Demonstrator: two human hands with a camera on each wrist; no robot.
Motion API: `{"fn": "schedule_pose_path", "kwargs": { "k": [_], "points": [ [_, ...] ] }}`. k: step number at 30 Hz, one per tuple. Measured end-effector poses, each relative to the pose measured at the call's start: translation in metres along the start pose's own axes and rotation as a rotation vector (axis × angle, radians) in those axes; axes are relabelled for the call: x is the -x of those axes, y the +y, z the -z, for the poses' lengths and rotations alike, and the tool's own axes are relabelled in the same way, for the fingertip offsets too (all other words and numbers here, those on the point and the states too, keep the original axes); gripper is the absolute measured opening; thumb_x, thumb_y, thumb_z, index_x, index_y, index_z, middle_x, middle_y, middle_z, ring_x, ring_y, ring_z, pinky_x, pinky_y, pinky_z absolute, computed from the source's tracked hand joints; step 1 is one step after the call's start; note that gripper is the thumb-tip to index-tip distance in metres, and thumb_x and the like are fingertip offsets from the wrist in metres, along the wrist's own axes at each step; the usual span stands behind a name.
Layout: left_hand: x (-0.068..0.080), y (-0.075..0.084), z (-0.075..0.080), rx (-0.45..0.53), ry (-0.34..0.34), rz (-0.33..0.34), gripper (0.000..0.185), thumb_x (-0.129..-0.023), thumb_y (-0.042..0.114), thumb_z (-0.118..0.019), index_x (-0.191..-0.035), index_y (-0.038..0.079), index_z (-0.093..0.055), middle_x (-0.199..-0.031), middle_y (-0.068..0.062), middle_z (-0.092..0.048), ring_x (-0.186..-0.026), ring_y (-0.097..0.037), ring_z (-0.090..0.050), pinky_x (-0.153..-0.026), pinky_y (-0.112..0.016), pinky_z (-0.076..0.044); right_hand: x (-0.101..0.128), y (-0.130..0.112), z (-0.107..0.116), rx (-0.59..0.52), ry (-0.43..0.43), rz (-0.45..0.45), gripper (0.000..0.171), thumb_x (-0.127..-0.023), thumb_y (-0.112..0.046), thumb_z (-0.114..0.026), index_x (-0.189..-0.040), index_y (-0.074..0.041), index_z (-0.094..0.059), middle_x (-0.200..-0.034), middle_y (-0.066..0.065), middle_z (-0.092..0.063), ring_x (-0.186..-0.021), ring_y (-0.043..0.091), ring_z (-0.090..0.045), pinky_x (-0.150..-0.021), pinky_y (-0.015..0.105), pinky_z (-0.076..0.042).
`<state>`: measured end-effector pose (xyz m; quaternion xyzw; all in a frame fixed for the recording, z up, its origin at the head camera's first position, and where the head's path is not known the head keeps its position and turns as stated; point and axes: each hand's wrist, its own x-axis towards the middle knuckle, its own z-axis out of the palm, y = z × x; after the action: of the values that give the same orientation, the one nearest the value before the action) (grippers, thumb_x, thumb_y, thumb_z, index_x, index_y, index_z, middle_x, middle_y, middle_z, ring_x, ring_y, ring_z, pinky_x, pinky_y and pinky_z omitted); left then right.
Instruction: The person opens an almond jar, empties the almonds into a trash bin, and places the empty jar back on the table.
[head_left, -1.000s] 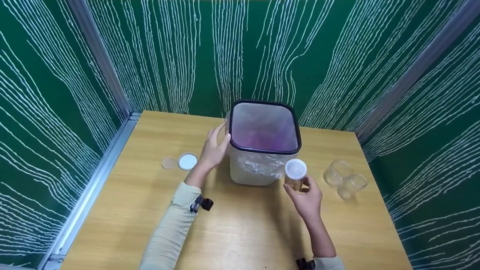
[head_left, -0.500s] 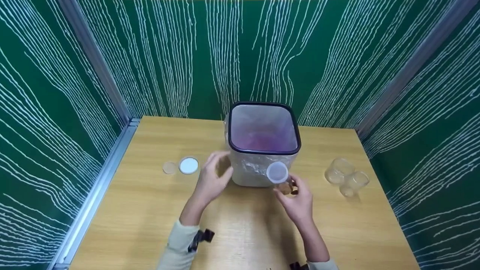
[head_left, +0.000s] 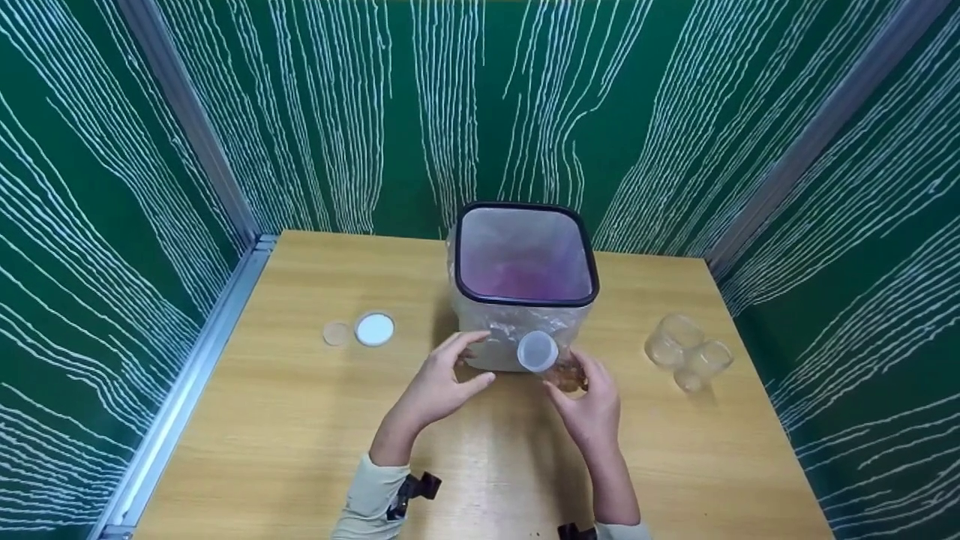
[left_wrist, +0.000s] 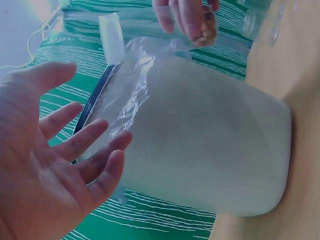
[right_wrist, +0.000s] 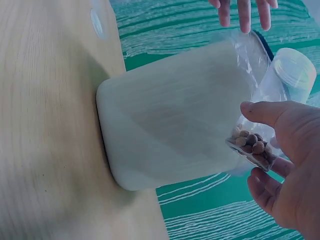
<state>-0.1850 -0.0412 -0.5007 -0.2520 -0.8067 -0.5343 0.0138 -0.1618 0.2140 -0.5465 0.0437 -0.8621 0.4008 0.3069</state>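
My right hand point(head_left: 592, 405) holds a clear jar point(right_wrist: 270, 95) between thumb and fingers. Several round brown nut-like pieces point(right_wrist: 252, 143) lie at its bottom, and its whitish translucent lid point(head_left: 538, 351) leans toward the left hand. My left hand point(head_left: 441, 390) holds nothing; its fingers are spread and loosely bent, a short way left of the lid. Behind both hands stands a pale waste bin point(right_wrist: 170, 120) with a black rim point(head_left: 525, 302). A clear plastic liner point(left_wrist: 137, 90) folds down over its outside, and its inside shows pinkish purple.
Two clear empty-looking jars point(head_left: 675, 341) stand close together on the right of the wooden table point(head_left: 300, 420). A white round lid point(head_left: 374, 329) and a small clear disc point(head_left: 335, 334) lie on the left. Green walls with white wavy lines enclose the table.
The left hand has left the bin's side and come down toward the jar. The right hand has moved left with the jar, which now tilts more to the left.
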Motion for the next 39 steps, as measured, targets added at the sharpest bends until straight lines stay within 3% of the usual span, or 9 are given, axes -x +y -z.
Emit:
{"fn": "schedule_pose_path", "kwargs": {
  "k": [8,16,21,25,32,39],
  "points": [
    [-0.006,0.007,-0.008,-0.024,-0.047,0.000,0.068,-0.086,0.031,-0.074,-0.146,0.021,-0.043,-0.141,0.001,-0.048,-0.123,-0.016,-0.049,-0.099,-0.038,-0.044,-0.006,-0.006,-0.004,0.016,-0.018,0.051,0.063,-0.060,-0.009,-0.092,-0.117,-0.005,-0.066,-0.099,0.004,-0.064,-0.091,0.019,-0.056,-0.072,0.037,-0.050],
    [-0.008,0.015,-0.008,0.005,-0.070,0.007,0.078,-0.086,0.036,-0.074,-0.152,0.024,-0.033,-0.140,0.004,-0.046,-0.119,-0.016,-0.051,-0.095,-0.036,-0.047,-0.013,-0.017,-0.011,0.047,-0.047,0.151,0.064,-0.059,-0.010,-0.092,-0.117,-0.006,-0.066,-0.105,0.006,-0.064,-0.097,0.024,-0.055,-0.084,0.040,-0.045],
    [-0.013,0.014,-0.002,-0.057,-0.100,-0.015,0.078,-0.087,0.038,-0.071,-0.153,0.027,-0.030,-0.150,0.006,-0.037,-0.132,-0.015,-0.041,-0.103,-0.037,-0.039,-0.018,-0.024,-0.014,0.070,-0.061,0.191,0.064,-0.060,-0.012,-0.092,-0.119,-0.007,-0.067,-0.109,0.007,-0.064,-0.098,0.026,-0.055,-0.083,0.041,-0.047],
    [-0.022,0.015,0.008,-0.121,-0.110,-0.060,0.074,-0.088,0.034,-0.072,-0.151,0.029,-0.035,-0.149,0.008,-0.039,-0.133,-0.013,-0.040,-0.103,-0.037,-0.039,-0.025,-0.028,-0.016,0.079,-0.069,0.220,0.064,-0.061,-0.012,-0.091,-0.119,-0.007,-0.066,-0.110,0.007,-0.063,-0.098,0.025,-0.054,-0.083,0.040,-0.047],
    [-0.029,0.018,0.020,-0.186,-0.141,-0.132,0.060,-0.082,0.029,-0.078,-0.136,0.020,-0.054,-0.132,0.006,-0.056,-0.114,-0.012,-0.054,-0.094,-0.035,-0.047,-0.027,-0.032,-0.013,0.087,-0.139,0.245,0.065,-0.063,-0.014,-0.090,-0.122,-0.009,-0.064,-0.119,0.007,-0.059,-0.100,0.022,-0.056,-0.083,0.037,-0.050],
    [-0.027,0.018,0.023,-0.173,-0.173,-0.206,0.057,-0.080,0.026,-0.081,-0.130,0.015,-0.057,-0.127,0.007,-0.058,-0.109,-0.011,-0.055,-0.091,-0.038,-0.049,-0.022,-0.027,-0.001,-0.079,-0.302,0.261,0.069,-0.068,-0.005,-0.087,-0.130,-0.001,-0.056,-0.122,0.008,-0.058,-0.098,0.017,-0.058,-0.081,0.034,-0.051]
  ]
}}
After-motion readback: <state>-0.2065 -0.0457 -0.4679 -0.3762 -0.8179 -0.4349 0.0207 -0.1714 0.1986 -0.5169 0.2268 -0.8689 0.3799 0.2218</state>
